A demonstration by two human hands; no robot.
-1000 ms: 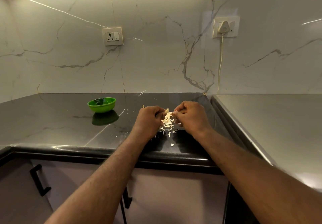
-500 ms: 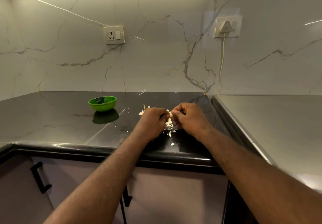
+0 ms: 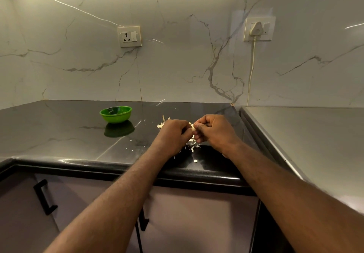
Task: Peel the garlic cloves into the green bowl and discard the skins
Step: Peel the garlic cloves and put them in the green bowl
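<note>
head-cam view down two bare forearms reaching over a glossy black stone countertop [image 3: 59,134] in a kitchen corner. the left hand [image 3: 173,134] & right hand [image 3: 214,132] meet knuckle to knuckle just above the counter, near its front edge. both are clenched, fingers curled inward, & btwn their fingertips they pinch a small pale garlic clove [image 3: 193,129]. only a bit of it shows, so can't tell how much skin is on it.

on the counter right under the hands lies a scatter of thin whitish garlic skins [image 3: 192,144], w/ one loose flake nearer the front edge. a second small heap of skins [image 3: 160,125] sits just behind the left hand.

a small round glossy green bowl [image 3: 115,114] stands upright on the counter, well apart from the hands, to their left & further back. its contents are too dim to make out.

behind: a white marble-look wall w/ grey veins, a cream wall socket [image 3: 129,36] above the bowl, & at right a white plug [image 3: 256,28] in another socket, its cord [image 3: 251,71] running down. a grey metal surface [image 3: 305,134] adjoins the counter on the right. below: pale cabinet doors w/ a black bar handle [image 3: 44,196].
</note>
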